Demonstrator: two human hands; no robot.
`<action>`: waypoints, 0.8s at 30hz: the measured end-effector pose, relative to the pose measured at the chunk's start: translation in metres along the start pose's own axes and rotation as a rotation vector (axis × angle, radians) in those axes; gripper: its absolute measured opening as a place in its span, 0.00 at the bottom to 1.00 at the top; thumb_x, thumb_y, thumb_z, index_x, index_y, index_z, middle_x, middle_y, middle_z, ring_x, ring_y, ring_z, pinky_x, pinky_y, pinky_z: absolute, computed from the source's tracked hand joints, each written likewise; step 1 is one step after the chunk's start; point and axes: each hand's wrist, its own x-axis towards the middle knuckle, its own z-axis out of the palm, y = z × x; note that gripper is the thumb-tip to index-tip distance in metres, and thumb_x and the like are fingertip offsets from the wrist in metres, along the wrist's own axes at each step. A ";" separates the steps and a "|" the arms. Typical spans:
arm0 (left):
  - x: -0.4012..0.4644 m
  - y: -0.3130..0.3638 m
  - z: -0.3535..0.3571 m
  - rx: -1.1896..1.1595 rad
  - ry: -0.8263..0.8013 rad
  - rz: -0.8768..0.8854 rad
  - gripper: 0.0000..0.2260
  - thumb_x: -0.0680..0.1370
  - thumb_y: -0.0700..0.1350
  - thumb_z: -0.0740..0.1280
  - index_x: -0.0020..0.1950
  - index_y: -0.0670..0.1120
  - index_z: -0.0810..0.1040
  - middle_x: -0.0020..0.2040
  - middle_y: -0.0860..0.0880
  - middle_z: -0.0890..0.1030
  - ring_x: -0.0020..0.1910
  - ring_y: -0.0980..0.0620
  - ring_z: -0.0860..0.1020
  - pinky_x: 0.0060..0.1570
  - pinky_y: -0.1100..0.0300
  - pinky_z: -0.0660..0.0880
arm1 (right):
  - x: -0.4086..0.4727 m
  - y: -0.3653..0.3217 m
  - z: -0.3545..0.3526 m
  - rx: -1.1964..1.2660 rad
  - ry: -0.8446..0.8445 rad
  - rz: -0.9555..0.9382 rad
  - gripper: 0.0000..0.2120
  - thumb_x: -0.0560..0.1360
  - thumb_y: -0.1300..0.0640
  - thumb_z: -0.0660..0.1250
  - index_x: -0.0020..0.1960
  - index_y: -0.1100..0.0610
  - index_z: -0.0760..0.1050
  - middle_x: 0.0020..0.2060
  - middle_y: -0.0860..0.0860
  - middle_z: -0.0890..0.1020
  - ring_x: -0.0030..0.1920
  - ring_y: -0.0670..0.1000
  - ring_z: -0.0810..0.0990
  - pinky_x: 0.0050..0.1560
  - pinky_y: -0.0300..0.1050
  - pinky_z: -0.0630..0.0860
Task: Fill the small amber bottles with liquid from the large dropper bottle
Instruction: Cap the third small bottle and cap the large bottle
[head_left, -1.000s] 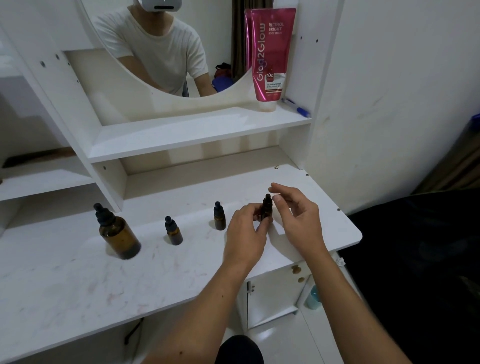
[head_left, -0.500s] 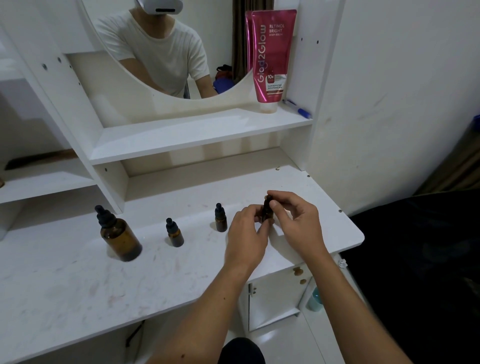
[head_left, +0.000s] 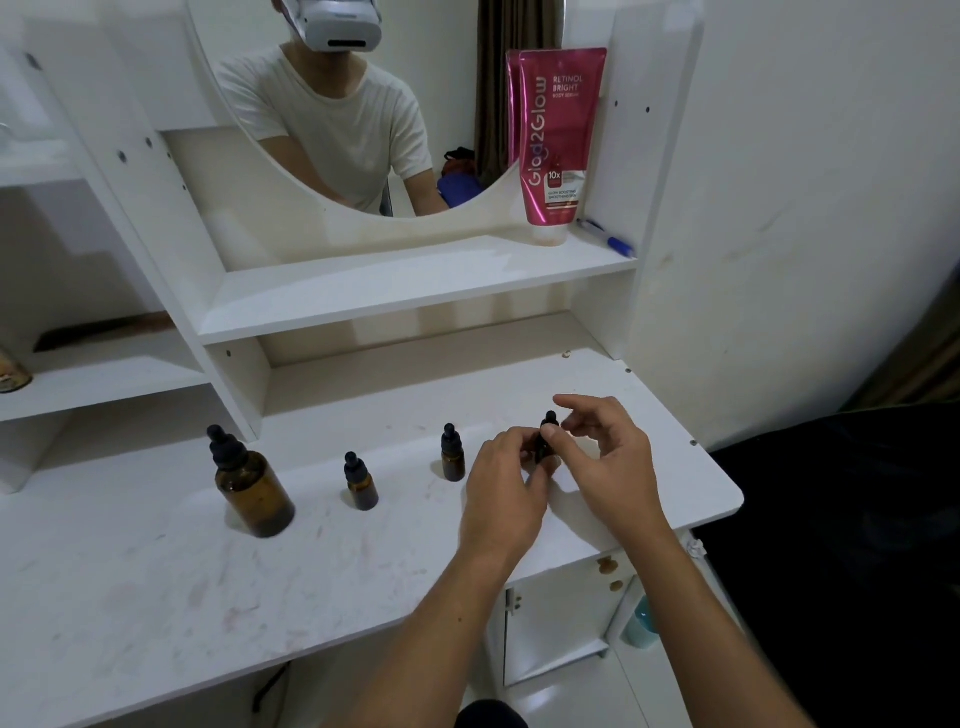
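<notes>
Head view, grip: The left hand (head_left: 501, 486) holds the body of a small amber bottle (head_left: 543, 451), fingers curled round it; it appears to stand on the tabletop (head_left: 130, 587), though the base is hidden.
Head view, cap: The right hand (head_left: 605, 457) pinches the bottle's black dropper cap (head_left: 549, 419) between thumb and fingers, index finger extended above. Judged purpose: one hand steadies the body while the other turns the cap; whether the cap is loosened cannot be told.
Head view, left of the grip: A second small bottle (head_left: 452, 453) stands just beside the left hand; a third small bottle (head_left: 360, 482) stands further left. Both are capped and upright.
Head view, far left of the grip: The large dropper bottle (head_left: 250, 483) stands well apart, capped, untouched.
Head view, above the grip: A pink tube (head_left: 558, 140) and a pen (head_left: 608, 238) rest on the shelf (head_left: 363, 291).
Progress: Judged early; no filling is under way.
</notes>
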 end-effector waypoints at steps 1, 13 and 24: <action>0.000 0.000 0.000 0.002 -0.001 -0.001 0.10 0.82 0.50 0.68 0.63 0.55 0.78 0.55 0.61 0.80 0.59 0.59 0.76 0.59 0.56 0.77 | 0.000 0.001 0.000 0.000 0.006 -0.009 0.15 0.79 0.63 0.73 0.63 0.50 0.82 0.53 0.49 0.83 0.55 0.51 0.83 0.62 0.50 0.81; 0.000 -0.002 0.000 0.006 0.003 0.012 0.09 0.82 0.50 0.68 0.62 0.55 0.78 0.55 0.61 0.80 0.58 0.59 0.76 0.58 0.56 0.77 | 0.001 0.000 0.001 -0.007 -0.008 -0.025 0.14 0.80 0.64 0.72 0.62 0.51 0.82 0.52 0.50 0.81 0.54 0.50 0.83 0.62 0.51 0.80; 0.001 -0.003 0.001 0.026 0.000 0.016 0.09 0.82 0.49 0.68 0.62 0.55 0.77 0.55 0.61 0.80 0.58 0.59 0.76 0.59 0.54 0.77 | 0.000 -0.004 0.001 0.035 -0.073 0.016 0.15 0.81 0.67 0.67 0.61 0.53 0.84 0.53 0.45 0.88 0.57 0.48 0.86 0.62 0.48 0.82</action>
